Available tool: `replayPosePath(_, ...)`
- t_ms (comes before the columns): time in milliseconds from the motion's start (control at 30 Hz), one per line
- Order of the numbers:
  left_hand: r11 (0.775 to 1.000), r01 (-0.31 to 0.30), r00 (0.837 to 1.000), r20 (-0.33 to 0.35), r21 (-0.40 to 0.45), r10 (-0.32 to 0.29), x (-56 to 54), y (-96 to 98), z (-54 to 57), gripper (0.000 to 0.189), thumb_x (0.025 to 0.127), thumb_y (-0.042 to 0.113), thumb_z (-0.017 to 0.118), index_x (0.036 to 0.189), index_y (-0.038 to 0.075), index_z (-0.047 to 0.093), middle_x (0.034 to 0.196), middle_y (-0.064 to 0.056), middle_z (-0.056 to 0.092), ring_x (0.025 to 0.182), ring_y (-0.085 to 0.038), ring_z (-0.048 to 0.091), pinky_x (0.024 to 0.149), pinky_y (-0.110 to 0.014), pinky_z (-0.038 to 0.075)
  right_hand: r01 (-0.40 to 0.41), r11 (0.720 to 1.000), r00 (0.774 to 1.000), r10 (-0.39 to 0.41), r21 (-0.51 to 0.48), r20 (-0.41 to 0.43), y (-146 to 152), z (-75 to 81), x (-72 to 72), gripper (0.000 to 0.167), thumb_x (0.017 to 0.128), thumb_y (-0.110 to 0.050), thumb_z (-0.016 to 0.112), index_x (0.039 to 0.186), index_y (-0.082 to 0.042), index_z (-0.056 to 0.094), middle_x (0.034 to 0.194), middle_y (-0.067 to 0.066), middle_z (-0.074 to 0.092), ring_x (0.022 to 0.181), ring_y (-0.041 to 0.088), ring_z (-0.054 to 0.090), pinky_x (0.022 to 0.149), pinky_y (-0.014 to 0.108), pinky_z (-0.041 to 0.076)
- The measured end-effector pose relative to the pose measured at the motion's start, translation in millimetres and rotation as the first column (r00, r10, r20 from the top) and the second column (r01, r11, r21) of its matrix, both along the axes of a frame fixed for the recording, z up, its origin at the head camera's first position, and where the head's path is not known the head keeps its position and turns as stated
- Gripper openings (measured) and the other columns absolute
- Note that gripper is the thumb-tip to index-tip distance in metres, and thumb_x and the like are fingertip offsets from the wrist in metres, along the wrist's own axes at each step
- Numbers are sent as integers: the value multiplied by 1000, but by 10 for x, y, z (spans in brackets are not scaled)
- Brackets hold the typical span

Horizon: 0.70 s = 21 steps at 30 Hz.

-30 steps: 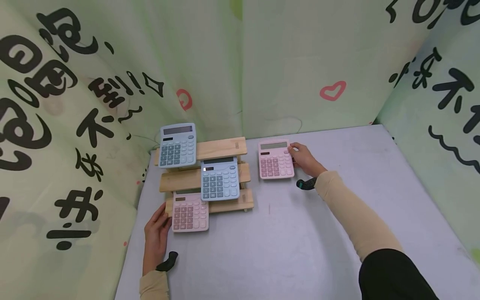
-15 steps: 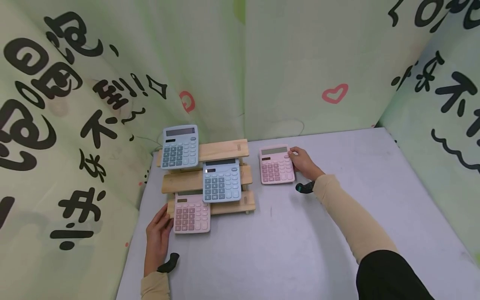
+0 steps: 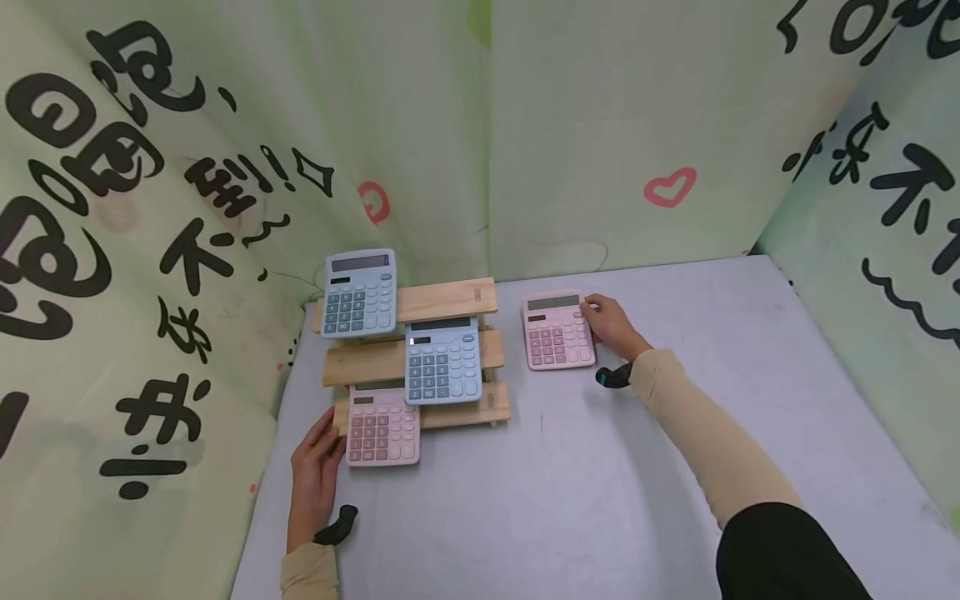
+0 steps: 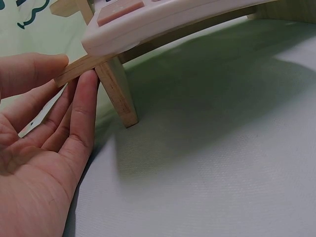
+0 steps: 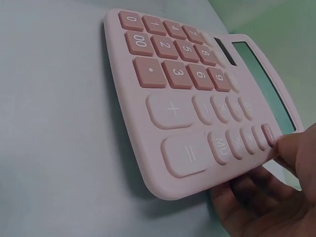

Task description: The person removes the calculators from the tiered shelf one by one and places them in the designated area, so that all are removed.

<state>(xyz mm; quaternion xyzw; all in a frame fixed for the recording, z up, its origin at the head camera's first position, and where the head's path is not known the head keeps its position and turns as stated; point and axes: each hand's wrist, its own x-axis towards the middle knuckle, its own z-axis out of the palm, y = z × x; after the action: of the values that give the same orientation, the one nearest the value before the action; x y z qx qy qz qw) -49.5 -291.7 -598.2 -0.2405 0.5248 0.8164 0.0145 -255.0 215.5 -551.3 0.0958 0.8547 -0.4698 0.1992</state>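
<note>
My right hand [image 3: 611, 325] pinches a pink calculator [image 3: 558, 331] by its right edge, thumb near the display corner and fingers underneath. In the right wrist view, this calculator [image 5: 182, 103] is tilted, with a shadow on the table below its edge. To its left stands a three-tier wooden rack [image 3: 363, 362]. My left hand [image 3: 315, 479] grips the left end of its lowest slat; in the left wrist view, the thumb lies above the slat [image 4: 76, 69] and fingers below. A second pink calculator [image 3: 382, 429] leans on the bottom tier, close to the left fingers.
One light blue calculator [image 3: 360, 293] sits on the top tier at the left, another light blue calculator [image 3: 442, 362] on the middle tier at the right. Printed curtains [image 3: 570, 125] stand behind and beside the white-covered table [image 3: 525, 508].
The pink calculator in my right hand has shifted slightly to the right over the last half second. My left hand has kept its hold on the rack, which stays in place.
</note>
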Motion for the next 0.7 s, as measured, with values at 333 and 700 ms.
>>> replayPosePath(333,1000,7,1000,-8,-1,-7,-5,6,15,54,109,14,53,161,12,39,166,-6,36,136,-6,53,105,-16,50,45,991,996,-34,128,-80,-68,32,31,51,113,-25,37,154,5,39,150,28,49,127,37,51,115,51,46)
replayPosePath(700,1000,3,1000,-17,-15,-3,9,10,15,56,109,15,55,162,9,37,164,-7,38,133,-4,56,104,-17,51,91,990,992,-81,109,-100,-45,25,73,50,112,-24,42,152,7,44,147,28,52,123,36,51,114,50,47)
